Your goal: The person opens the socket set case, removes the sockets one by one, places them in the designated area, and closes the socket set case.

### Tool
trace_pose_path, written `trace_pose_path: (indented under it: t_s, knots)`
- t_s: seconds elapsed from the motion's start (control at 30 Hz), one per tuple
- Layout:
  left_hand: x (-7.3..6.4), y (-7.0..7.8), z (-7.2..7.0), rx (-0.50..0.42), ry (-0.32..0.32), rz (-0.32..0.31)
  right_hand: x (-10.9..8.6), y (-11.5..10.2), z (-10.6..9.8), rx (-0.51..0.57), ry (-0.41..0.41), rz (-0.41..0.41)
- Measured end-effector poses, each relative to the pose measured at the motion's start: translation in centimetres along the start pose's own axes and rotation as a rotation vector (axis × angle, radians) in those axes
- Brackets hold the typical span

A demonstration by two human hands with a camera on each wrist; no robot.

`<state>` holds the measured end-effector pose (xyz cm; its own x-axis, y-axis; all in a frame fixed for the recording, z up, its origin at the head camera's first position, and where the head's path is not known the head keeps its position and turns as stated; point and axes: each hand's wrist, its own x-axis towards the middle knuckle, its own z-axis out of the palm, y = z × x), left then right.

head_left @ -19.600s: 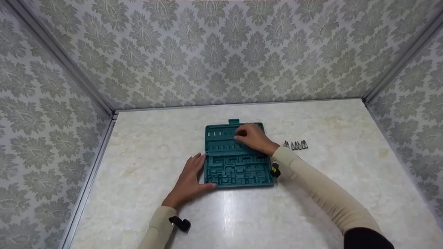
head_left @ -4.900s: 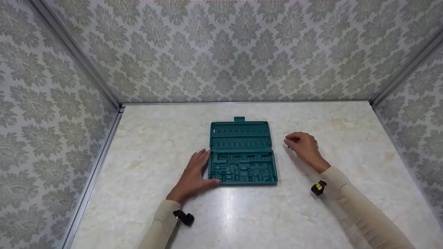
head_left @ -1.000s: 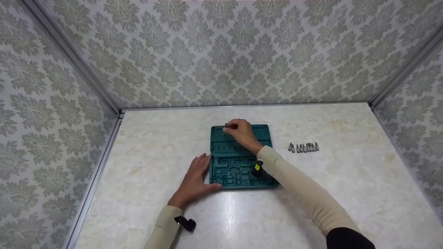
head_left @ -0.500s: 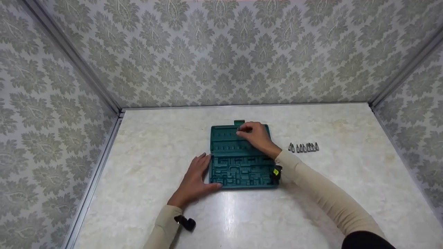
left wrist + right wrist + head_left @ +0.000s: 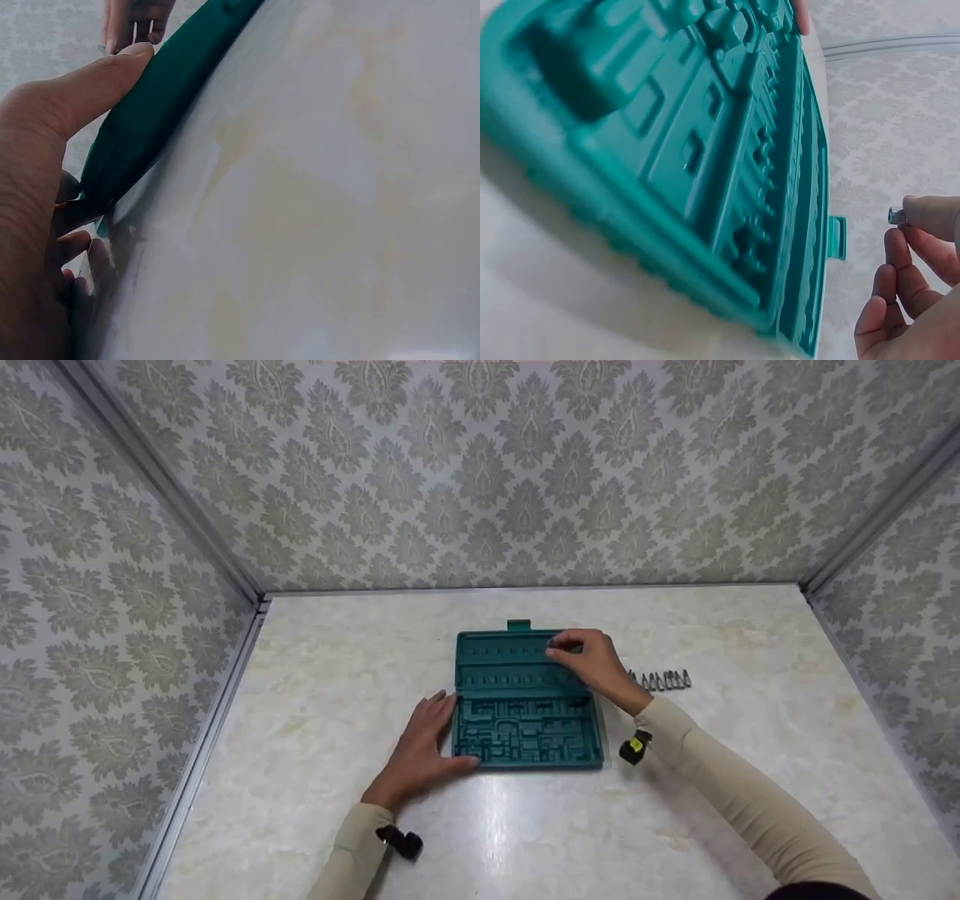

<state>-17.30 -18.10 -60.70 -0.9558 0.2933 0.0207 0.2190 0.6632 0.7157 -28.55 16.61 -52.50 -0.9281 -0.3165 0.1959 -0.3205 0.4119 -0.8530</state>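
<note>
A green plastic tool case [image 5: 525,692] lies unfolded on the table, its slotted half at the back and its moulded half in front. My left hand [image 5: 424,754] rests at its left side, thumb on the front left corner and fingers along the side wall; in the left wrist view, that thumb [image 5: 112,75] touches the green edge. My right hand [image 5: 592,660] is over the right end of the back half, thumb and forefinger pinching a small metal screwdriver bit [image 5: 897,216]. To the right stands a row of several metal bits [image 5: 667,680], its left end partly hidden behind the right hand.
The pale marbled table [image 5: 337,660] extends on both sides of the case. Patterned wall panels [image 5: 480,472] enclose the back and sides. The case's latch tab [image 5: 519,625] sticks out at the back.
The right hand lifted the last visible bit from the back half's left end and has moved right with it. Over the longer span, the row on the table has grown. The left hand stays.
</note>
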Motion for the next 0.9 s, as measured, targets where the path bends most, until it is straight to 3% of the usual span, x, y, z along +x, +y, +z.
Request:
trace_pose_path:
  t_s: [0.37, 0.9]
  knots:
    - [0.2, 0.0, 0.0, 0.010, 0.004, 0.033, -2.1, 0.8, -3.1, -0.028, 0.060, 0.067]
    - [0.0, 0.1, 0.1, 0.000, -0.003, -0.012, -4.8, 3.7, -7.7, -0.078, 0.134, 0.155]
